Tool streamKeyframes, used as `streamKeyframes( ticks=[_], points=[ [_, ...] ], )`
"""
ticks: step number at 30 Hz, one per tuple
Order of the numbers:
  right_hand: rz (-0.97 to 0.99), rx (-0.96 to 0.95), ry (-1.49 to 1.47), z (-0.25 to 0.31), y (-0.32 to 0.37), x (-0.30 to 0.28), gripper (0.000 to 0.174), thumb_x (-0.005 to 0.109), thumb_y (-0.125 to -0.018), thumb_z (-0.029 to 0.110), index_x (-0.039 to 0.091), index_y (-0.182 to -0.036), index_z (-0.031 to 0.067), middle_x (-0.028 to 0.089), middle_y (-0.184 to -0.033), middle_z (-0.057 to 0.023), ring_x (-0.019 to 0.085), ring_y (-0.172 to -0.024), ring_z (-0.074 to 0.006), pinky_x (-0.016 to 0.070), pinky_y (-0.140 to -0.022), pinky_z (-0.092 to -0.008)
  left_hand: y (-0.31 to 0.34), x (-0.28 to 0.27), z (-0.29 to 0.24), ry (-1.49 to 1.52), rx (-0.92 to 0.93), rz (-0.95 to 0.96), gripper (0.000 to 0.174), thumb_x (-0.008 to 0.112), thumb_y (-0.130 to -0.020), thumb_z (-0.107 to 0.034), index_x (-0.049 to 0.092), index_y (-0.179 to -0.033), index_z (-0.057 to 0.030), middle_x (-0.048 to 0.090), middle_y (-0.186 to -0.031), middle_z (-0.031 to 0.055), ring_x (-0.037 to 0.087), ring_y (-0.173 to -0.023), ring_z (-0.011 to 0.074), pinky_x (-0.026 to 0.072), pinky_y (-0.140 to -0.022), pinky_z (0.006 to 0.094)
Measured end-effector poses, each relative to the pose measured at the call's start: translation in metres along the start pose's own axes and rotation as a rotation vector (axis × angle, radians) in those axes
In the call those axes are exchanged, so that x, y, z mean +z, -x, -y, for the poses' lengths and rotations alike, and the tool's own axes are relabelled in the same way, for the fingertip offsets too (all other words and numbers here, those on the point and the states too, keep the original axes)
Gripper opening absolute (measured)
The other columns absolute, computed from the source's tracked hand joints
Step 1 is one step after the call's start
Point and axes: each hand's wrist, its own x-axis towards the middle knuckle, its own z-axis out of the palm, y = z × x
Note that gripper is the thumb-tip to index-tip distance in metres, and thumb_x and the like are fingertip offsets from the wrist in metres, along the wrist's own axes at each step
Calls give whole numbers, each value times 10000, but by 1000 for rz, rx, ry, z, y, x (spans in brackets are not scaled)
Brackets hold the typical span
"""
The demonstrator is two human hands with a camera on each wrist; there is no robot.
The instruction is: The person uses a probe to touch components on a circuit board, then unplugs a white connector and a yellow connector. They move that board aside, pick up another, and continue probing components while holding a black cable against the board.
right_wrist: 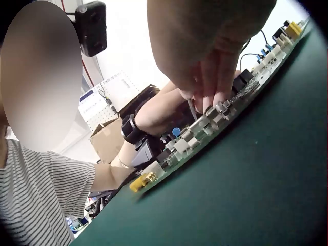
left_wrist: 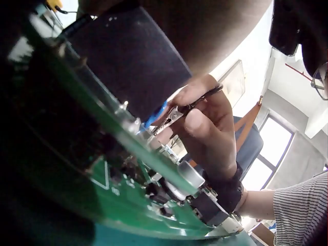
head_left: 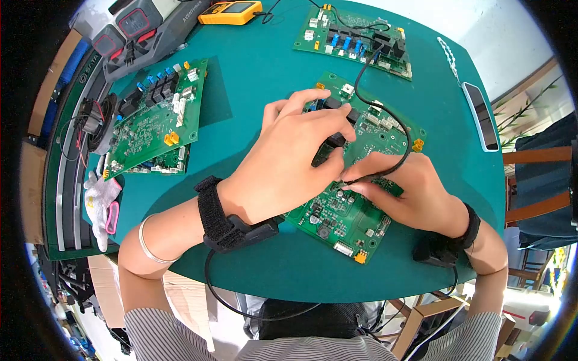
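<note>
A green circuit board [head_left: 352, 213] lies on the table under both hands. The left hand [head_left: 289, 147] spreads over its black relays, fingers bent and fingertips down among the parts. From the right, the right hand [head_left: 406, 189] pinches a metal alligator clip [left_wrist: 171, 119] between thumb and fingers. A black cable [head_left: 394, 114] runs from that clip, looping up over the board. In the left wrist view, the clip's tip is right at a small blue part [left_wrist: 156, 115] on the board, beside a large black relay [left_wrist: 130, 59]. The left fingertips are partly hidden there.
Another circuit board [head_left: 355, 42] lies at the back, with the cable passing over it. Stacked boards [head_left: 159, 117] stand at left, near a toolbox [head_left: 144, 30] and a yellow meter [head_left: 230, 12]. A phone [head_left: 480, 117] lies at the right edge; a white glove [head_left: 99, 204] at far left.
</note>
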Motion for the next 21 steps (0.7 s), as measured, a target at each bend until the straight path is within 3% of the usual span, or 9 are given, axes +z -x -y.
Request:
streamKeyframes(
  ticks=[15,17,18,20,21],
  points=[
    [-23,96,-97,0,-1,1,157,696,-924,63,673,-1078,81,725,-865,-116,729,-789,-312,560,-680,-384,-1,-2,-1,8,-6,16,280,673,-848,-72,675,-1121,-133,649,-1382,88,415,-1420,360,286,-1131,486],
    [53,195,-63,6,-2,-3,145,707,-906,-15,731,-1047,10,771,-967,-85,766,-908,-229,589,-798,-302,-1,-2,-2,3,-4,16,279,673,-847,-71,677,-1120,-132,649,-1382,86,415,-1419,361,285,-1133,488],
    [51,197,-63,3,-1,-2,145,707,-906,-15,731,-1047,10,771,-967,-85,766,-908,-229,589,-798,-302,0,-2,-2,-2,-4,13,279,672,-846,-70,679,-1118,-132,650,-1381,83,415,-1419,361,285,-1135,490],
    [-8,19,-48,-4,0,2,167,692,-925,63,665,-1090,73,721,-855,-122,727,-794,-326,560,-685,-390,-1,-2,-1,-5,-4,13,280,672,-846,-70,681,-1119,-132,650,-1380,80,418,-1417,362,285,-1136,492],
    [-9,21,-49,-5,0,2,167,692,-925,63,665,-1090,73,721,-855,-122,727,-794,-326,560,-685,-390,-1,-2,-1,-7,-6,12,281,671,-846,-69,682,-1119,-133,651,-1380,77,420,-1415,362,286,-1137,493]
  ],
)
